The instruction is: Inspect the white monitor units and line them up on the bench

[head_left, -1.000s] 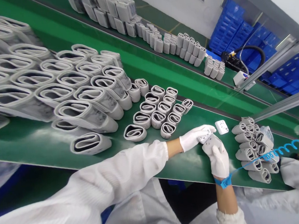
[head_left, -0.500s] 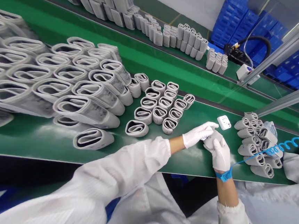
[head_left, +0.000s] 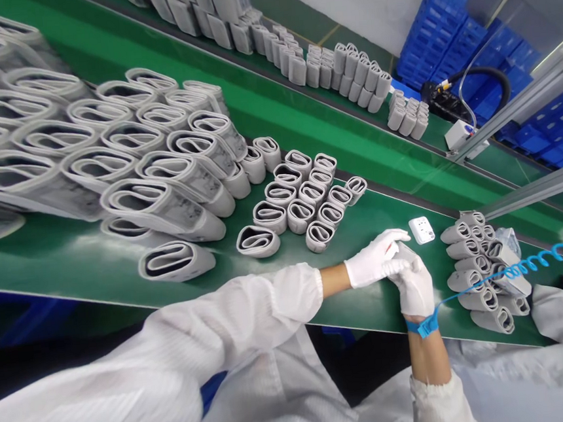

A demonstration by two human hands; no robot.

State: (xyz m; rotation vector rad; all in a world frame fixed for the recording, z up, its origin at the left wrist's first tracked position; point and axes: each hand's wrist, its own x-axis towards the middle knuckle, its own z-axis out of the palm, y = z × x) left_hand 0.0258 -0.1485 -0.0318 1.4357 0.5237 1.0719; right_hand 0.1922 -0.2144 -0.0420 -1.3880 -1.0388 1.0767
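In front of me, over the green work surface, my two white-gloved hands meet around a grey rolled cuff (head_left: 406,250). My left hand (head_left: 372,259) comes in from the left, its fingers closed on the cuff's near side. From below, my right hand (head_left: 415,288) wraps it, with a blue wrist strap (head_left: 423,325) at the wrist. Most of the cuff is hidden by the gloves. A small red spot shows by the left fingers; I cannot make out what it is. Just beyond the fingertips lies a white square device (head_left: 421,230) with dark markings.
Rolled grey cuffs (head_left: 300,214) stand in a group left of my hands, with a larger stack (head_left: 132,145) farther left. More cuffs (head_left: 478,266) are piled at right. A blue coiled cord (head_left: 536,257) runs from the strap. Another person's sleeve (head_left: 561,318) is at the right edge.
My left hand has turned and closed in on my right hand. My right fingers have curled further around the cuff, which is now more hidden. The white device stays put.
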